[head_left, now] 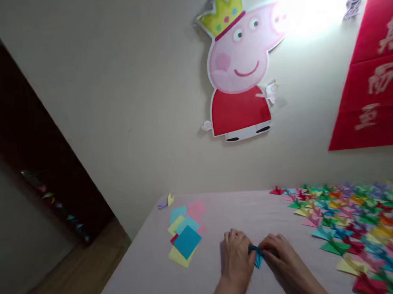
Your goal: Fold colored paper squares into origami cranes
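Note:
Low in the head view, my left hand (235, 254) and my right hand (281, 253) meet over a small blue folded paper (256, 255), both pinching it just above the pale pink table (150, 272). The fingers of each hand are curled onto the paper. To the left of my hands lies a loose stack of coloured paper squares (186, 235), with a blue square on top.
Many folded paper cranes (355, 226) in mixed colours cover the table's right side. Two small folded pieces (165, 202) sit at the far left corner. A cartoon pig cutout (240, 70) and a red banner (372, 76) hang on the wall behind. Wooden floor lies left of the table.

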A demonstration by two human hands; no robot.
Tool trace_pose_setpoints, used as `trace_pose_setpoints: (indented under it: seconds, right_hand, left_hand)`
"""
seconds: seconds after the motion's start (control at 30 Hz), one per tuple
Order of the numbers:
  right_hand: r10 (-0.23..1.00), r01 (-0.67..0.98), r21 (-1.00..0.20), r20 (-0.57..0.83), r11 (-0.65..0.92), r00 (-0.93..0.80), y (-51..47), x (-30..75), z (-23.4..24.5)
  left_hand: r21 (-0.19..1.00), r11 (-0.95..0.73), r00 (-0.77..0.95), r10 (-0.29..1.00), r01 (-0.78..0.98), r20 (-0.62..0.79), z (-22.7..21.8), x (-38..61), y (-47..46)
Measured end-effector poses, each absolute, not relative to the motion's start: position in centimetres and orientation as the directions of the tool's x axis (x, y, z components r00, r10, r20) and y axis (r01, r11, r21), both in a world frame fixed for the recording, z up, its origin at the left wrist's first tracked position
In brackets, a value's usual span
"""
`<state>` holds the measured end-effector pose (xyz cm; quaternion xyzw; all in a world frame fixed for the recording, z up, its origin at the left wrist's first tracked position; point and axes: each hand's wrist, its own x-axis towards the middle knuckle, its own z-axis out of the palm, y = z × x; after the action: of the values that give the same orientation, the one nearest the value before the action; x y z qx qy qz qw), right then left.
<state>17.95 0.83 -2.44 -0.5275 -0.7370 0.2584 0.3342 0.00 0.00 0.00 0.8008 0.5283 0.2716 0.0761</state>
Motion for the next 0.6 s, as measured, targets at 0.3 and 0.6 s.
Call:
trace_pose_setpoints:
  seconds: [0.3,0.6]
  right_hand:
    - [0.96,0.663,-0.696,0.165,0.275,-0.226,1.9,17.2,-1.5]
    - [0.978,0.773,-0.6,0.148,0.205,-0.144,1.9,16.2,-1.2]
  left_hand:
    - [0.48,-0.359,0.239,0.926,0.801,0.294,0.5,0.1,0.1]
    - [0.609,-0.257,0.164,0.965,0.75,0.205,1.1,-0.4,0.3]
